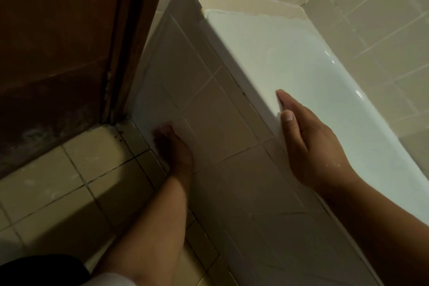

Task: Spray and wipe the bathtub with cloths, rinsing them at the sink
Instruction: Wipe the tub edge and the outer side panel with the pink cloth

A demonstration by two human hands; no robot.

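Bathtub rim (234,51) bore the flat, straight-fingered right hand (311,144); below it the blurred left hand (174,146), grip untellable, wanted overlapping strokes.

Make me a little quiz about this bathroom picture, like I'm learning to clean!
1. True or false: the right hand rests on the rim of the glossy white bathtub.
2. The left hand is low against: A) the brown wooden door, B) the grey tiled tub front, C) a sink.
3. Fill in: the floor is covered in beige ____.
Key: 1 true; 2 B; 3 tiles.
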